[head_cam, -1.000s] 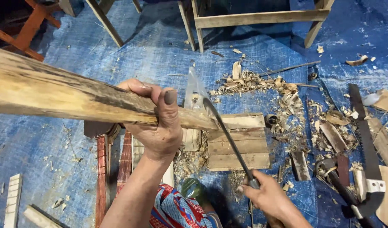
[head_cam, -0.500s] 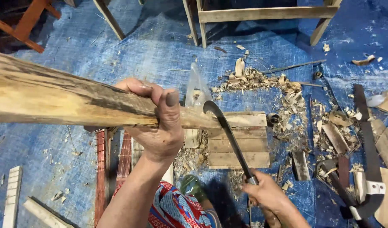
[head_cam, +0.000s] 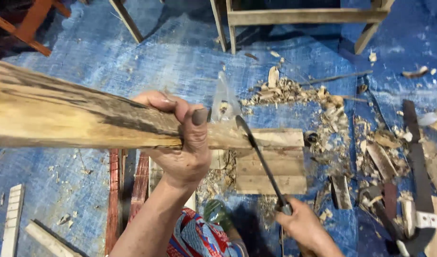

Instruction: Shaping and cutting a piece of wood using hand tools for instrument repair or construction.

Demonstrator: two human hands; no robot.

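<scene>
Left hand [head_cam: 182, 143] clenched around a long rough wooden beam [head_cam: 61, 114], thumb on top, fingers wrapped under — gripping near its tapered right end. Long axis of the beam running from the far left of the view, thick and dark-streaked there, across and slightly downward to the right, ending just past the left hand over a pale block of stacked wood [head_cam: 270, 162] lying on the blue tarp [head_cam: 180, 57]. Right hand [head_cam: 301, 228] low in the view, closed round the handle of a long dark blade [head_cam: 259, 159], curved at its end. Blade slanting up and to the left from that hand, its tip [head_cam: 240, 121] touching or just beside the beam's end, right next to the left thumb. So: worked end of the beam up and left from the right hand, just to the right of the left hand, which is far the nearer of the two. Wood chips and shavings [head_cam: 294, 93] scattered beyond and to the right of the block; more dark tools [head_cam: 413, 143] lying well apart at the right edge; wooden frame legs [head_cam: 304, 16] standing at the top.
</scene>
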